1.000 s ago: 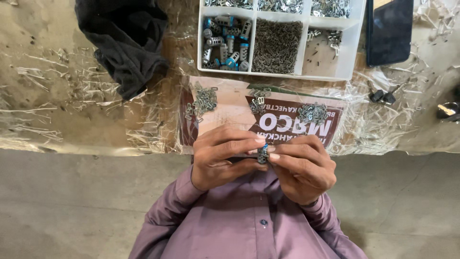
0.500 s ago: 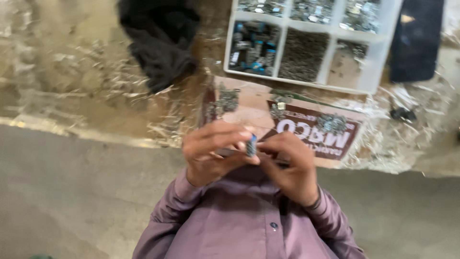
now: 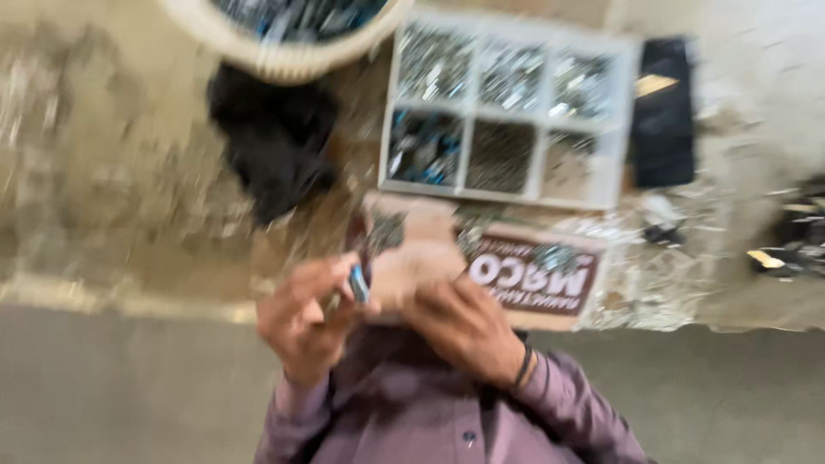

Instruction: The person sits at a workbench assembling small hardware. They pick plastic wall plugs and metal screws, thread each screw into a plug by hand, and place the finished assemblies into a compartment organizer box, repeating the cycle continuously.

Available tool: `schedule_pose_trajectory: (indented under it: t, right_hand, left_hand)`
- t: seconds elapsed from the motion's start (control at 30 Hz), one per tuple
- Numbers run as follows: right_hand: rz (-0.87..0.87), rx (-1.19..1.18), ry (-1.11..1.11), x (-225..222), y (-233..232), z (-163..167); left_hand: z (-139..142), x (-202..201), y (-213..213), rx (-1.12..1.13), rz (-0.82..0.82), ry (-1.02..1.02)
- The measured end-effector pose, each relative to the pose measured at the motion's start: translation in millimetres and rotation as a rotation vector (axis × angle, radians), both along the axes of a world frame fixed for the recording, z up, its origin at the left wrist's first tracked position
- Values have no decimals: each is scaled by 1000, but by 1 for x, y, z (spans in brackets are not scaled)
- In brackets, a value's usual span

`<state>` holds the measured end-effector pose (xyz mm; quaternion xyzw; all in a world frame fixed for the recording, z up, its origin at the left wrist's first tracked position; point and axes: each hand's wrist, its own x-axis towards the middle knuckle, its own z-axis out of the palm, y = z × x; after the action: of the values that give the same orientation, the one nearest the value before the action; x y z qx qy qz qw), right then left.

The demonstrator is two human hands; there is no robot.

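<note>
Blue-silver small part [image 3: 357, 283] blurred | left hand [image 3: 302, 325] pinches it | right hand [image 3: 460, 331] curled, grip unclear

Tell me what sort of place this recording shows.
Probably a small assembly workbench: a white compartment tray of small metal parts, a round basket of more, and a small part pinched in the left hand.

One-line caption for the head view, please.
Blurred view: left hand pinches a small blue-and-metal part beside the right hand, below a white compartment tray.
</note>
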<state>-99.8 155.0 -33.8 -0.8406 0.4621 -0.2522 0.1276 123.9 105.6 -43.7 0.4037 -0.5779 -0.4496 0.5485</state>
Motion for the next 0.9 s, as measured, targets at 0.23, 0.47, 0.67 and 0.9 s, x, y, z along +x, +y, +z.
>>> schedule_pose_trajectory:
  t: [0.23, 0.47, 0.67, 0.9]
  right_hand:
    - [-168, 324, -809, -35, 34, 14]
    - [-481, 530, -1464, -37, 33, 19]
    - [-446, 285, -991, -36, 39, 30]
    - [-414, 185, -824, -32, 27, 43]
  left_hand:
    - [13, -49, -18, -54, -279, -16]
    - [35, -80, -23, -183, -359, -101]
    - [27, -74, -16, -245, -390, -124]
    - [30, -74, -11, -194, -404, -130]
